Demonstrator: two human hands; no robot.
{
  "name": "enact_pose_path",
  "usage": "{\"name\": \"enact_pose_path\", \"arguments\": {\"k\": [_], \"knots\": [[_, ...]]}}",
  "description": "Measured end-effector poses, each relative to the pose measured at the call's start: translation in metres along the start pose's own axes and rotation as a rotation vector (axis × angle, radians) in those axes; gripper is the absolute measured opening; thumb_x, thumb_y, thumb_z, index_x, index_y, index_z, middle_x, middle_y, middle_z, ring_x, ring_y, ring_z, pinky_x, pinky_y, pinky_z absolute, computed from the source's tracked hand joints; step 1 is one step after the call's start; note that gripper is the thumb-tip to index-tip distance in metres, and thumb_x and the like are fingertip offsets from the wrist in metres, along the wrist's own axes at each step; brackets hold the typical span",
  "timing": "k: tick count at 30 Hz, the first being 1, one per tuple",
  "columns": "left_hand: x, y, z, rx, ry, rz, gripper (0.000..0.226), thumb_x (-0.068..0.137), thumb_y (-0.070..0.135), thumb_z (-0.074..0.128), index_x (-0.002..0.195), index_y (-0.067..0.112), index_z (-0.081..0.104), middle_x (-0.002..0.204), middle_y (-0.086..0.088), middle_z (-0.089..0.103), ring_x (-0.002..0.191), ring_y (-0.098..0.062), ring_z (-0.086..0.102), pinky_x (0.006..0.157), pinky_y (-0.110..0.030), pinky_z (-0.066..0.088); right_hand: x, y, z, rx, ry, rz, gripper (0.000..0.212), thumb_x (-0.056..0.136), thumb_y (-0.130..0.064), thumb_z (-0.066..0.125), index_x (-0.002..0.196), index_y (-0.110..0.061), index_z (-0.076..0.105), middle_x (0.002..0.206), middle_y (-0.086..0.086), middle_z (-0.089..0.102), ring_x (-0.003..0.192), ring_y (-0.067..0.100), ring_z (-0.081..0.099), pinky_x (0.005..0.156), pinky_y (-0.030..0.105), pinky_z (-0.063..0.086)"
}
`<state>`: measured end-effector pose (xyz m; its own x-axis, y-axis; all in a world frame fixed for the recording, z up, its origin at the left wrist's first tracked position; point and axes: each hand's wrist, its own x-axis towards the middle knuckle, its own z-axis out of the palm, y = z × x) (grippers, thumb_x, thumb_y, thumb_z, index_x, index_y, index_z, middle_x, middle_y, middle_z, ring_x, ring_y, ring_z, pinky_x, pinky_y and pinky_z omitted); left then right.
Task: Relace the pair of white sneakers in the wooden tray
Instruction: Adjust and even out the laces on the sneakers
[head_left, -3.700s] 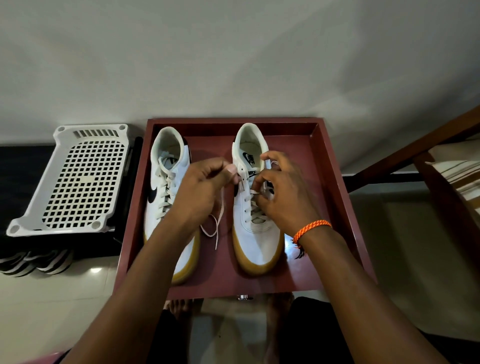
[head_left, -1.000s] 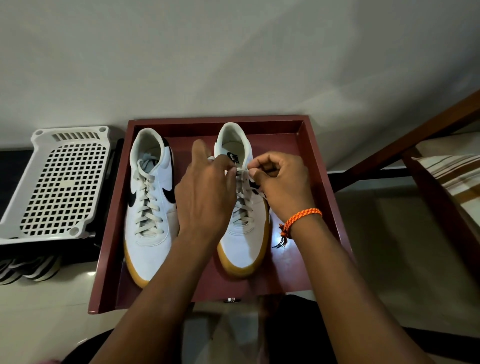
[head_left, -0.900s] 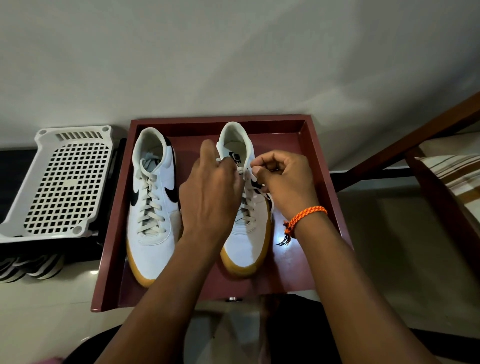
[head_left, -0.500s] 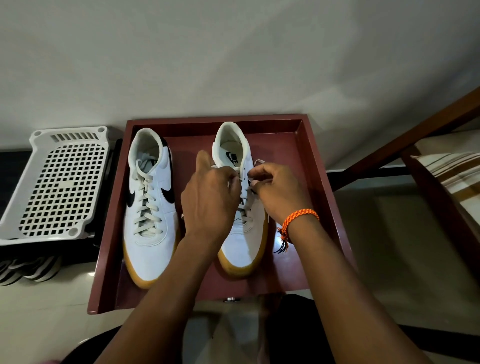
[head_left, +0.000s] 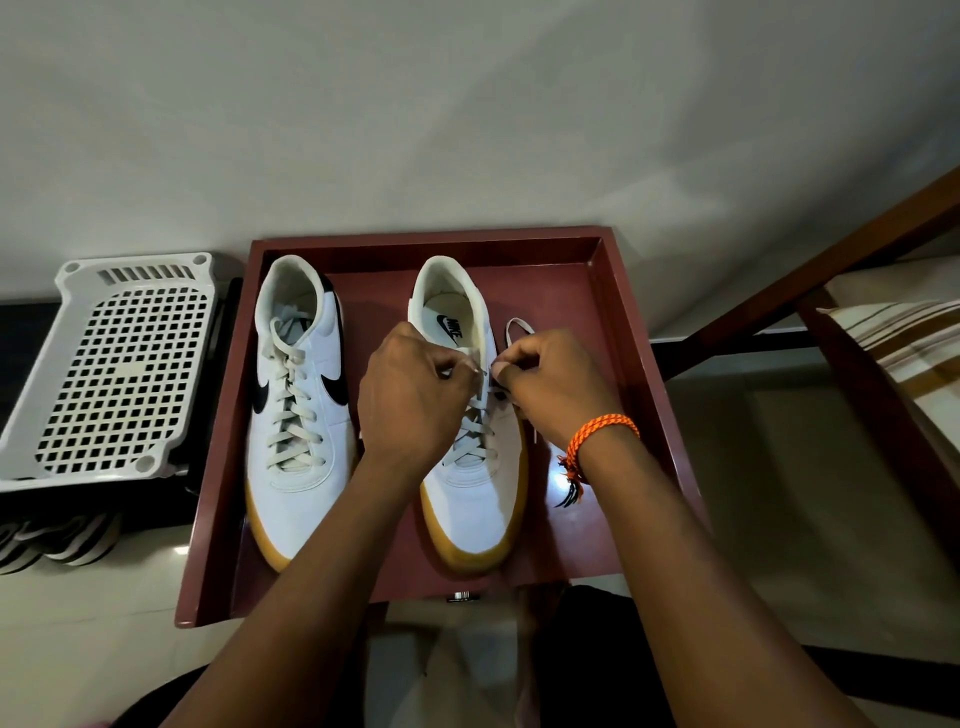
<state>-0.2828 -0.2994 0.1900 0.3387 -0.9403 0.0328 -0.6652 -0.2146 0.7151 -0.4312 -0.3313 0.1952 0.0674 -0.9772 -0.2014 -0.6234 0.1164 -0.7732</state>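
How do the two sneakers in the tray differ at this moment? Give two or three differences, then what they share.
The left sneaker lies untouched; the right sneaker has both hands at its top eyelets. The left sneaker's lace crosses all the way up; the right sneaker's lace loops loose beside its collar, pinched by the right hand, while the left hand grips its other side. Both are white with tan soles, toes toward the person.

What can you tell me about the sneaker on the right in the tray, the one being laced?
The right sneaker is white, apparently leather, with a tan gum sole and a printed logo on its insole. It lies flat in the wooden tray, toe toward the person, beside its mate. Off-white lace crisscrosses the lower eyelets. The left hand and right hand pinch lace at the top; a loop sticks out rightward.
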Motion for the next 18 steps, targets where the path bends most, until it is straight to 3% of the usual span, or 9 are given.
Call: {"name": "enact_pose_path", "arguments": {"k": [3,8,11,15,18], "knots": [[-0.001,0.000,0.001,-0.017,-0.004,0.006,0.014,0.096,0.028,0.076,0.091,0.021,0.087,0.099,0.001,0.062,0.085,-0.018,0.062,0.069,-0.029,0.045,-0.002,-0.001,0.003,0.003,0.045,-0.023,0.035,0.100,-0.038,0.068,0.070,-0.018,0.073,0.058,-0.004,0.064,0.058,0.016,0.063,0.064,0.037,0.058],[-0.001,-0.001,0.001,-0.015,-0.005,0.014,0.016,0.098,0.032,0.074,0.094,0.025,0.087,0.101,0.002,0.063,0.088,-0.015,0.063,0.066,-0.025,0.045,-0.002,0.000,0.009,-0.005,0.088,-0.042,0.041,0.091,-0.060,0.069,0.075,-0.023,0.075,0.066,-0.007,0.070,0.065,0.011,0.068,0.066,0.037,0.059],[-0.003,0.000,0.001,0.003,0.025,0.020,0.016,0.098,0.033,0.074,0.097,0.024,0.086,0.106,0.002,0.064,0.091,-0.016,0.064,0.072,-0.031,0.052,-0.001,-0.002,0.012,-0.050,0.075,-0.054,0.033,0.099,-0.046,0.067,0.077,-0.022,0.072,0.070,-0.005,0.070,0.067,0.013,0.068,0.066,0.034,0.057],[-0.004,0.000,0.001,0.043,0.046,0.017,0.014,0.096,0.031,0.075,0.096,0.021,0.085,0.107,0.001,0.065,0.091,-0.018,0.065,0.071,-0.034,0.054,0.001,-0.005,0.015,-0.078,0.093,-0.038,0.030,0.103,-0.025,0.062,0.076,-0.014,0.073,0.067,0.002,0.066,0.062,0.021,0.063,0.057,0.030,0.043],[-0.004,0.001,0.001,0.052,0.039,0.004,0.014,0.096,0.032,0.076,0.093,0.022,0.086,0.104,0.002,0.063,0.088,-0.018,0.064,0.069,-0.034,0.051,0.003,-0.002,0.013,0.020,0.093,0.026,0.030,0.100,-0.018,0.064,0.073,-0.012,0.077,0.062,0.004,0.068,0.063,0.028,0.068,0.060,0.038,0.057]]}}
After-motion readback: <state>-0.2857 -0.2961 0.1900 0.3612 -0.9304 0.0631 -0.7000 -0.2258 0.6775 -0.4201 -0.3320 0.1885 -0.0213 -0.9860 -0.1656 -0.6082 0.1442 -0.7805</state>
